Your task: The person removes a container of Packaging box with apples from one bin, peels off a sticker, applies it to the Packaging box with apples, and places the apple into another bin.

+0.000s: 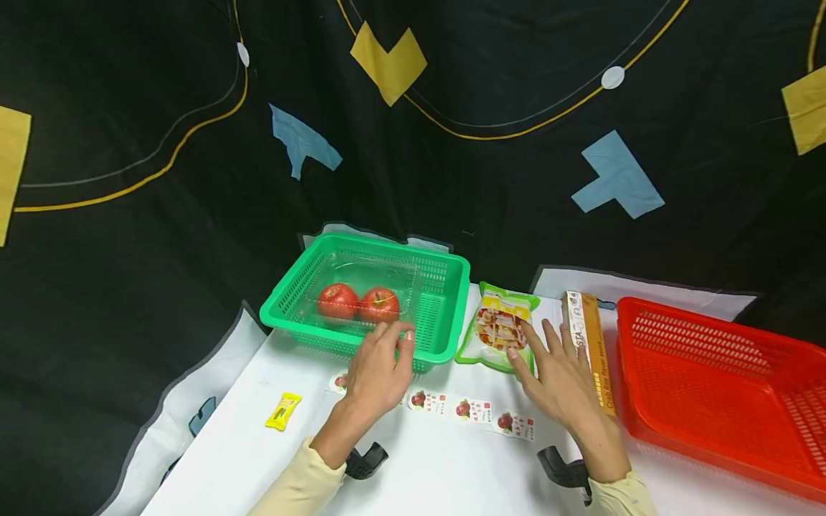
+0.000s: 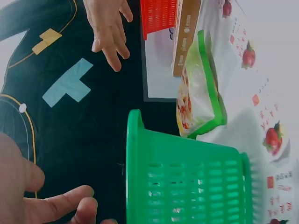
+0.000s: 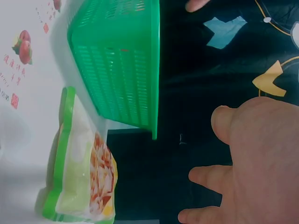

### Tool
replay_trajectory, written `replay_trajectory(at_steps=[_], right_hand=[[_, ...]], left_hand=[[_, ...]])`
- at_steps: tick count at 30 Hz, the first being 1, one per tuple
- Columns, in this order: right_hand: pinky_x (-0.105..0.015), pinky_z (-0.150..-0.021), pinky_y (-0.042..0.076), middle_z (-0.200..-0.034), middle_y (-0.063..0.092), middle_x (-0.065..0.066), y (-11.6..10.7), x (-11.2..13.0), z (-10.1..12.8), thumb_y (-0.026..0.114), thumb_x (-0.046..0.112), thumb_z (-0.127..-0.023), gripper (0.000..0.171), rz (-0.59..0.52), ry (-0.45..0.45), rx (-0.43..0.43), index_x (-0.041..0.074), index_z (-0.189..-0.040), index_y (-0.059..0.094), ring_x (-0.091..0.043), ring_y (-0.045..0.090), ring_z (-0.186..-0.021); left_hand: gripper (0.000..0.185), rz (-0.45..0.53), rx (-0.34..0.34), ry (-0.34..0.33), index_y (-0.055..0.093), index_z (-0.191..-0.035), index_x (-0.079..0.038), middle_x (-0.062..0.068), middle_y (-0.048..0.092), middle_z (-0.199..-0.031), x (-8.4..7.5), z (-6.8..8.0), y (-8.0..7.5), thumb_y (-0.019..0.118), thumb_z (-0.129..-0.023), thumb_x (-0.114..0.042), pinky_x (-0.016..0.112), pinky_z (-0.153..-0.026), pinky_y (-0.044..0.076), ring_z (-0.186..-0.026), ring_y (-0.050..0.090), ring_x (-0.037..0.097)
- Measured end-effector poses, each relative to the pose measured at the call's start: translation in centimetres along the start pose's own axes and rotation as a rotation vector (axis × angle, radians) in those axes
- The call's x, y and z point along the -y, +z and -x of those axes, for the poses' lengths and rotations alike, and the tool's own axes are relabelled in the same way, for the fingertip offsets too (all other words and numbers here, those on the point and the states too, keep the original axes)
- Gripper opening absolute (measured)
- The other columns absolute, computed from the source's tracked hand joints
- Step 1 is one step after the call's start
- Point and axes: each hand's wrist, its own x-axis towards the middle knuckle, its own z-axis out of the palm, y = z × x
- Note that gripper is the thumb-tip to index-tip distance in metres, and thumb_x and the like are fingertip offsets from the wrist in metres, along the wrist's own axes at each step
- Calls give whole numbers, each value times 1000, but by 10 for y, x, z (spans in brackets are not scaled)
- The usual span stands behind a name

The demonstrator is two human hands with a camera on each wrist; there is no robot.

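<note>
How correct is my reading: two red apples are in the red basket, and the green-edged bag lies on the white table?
The basket is wrong: the two red apples are in the green basket, as the head view shows. The green-edged bag lies on the white table.

both wrist views crop the green basket (image 2: 187, 175)
</note>
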Motion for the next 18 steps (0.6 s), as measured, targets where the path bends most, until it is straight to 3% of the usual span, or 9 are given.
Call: replay_trajectory(at_steps=[7,14,18], right_hand=[[-71,-106,8,-153,28,-29,5,6,-3,40,55,-101,68,-12,-26,-12,11,-152,37,-52,13,-141],[-71,-107,8,-153,28,-28,9,13,-6,40,56,-101,68,-26,-54,-10,10,-152,37,-52,14,-141],[-71,-106,8,-154,28,-27,10,17,-7,40,57,-100,70,-31,-46,5,11,-152,36,-51,13,-141]], left_hand=[[27,55,-10,-49,72,-100,-6,4,67,-88,10,7,-1,47,-104,-17,33,-59,45,-71,58,14],[31,159,40,-244,74,-93,-8,3,67,-80,21,12,0,49,-103,-22,29,-43,29,-48,42,14],[36,197,36,-305,76,-86,-9,0,62,-69,29,14,1,49,-103,-23,28,-40,25,-44,38,14]])
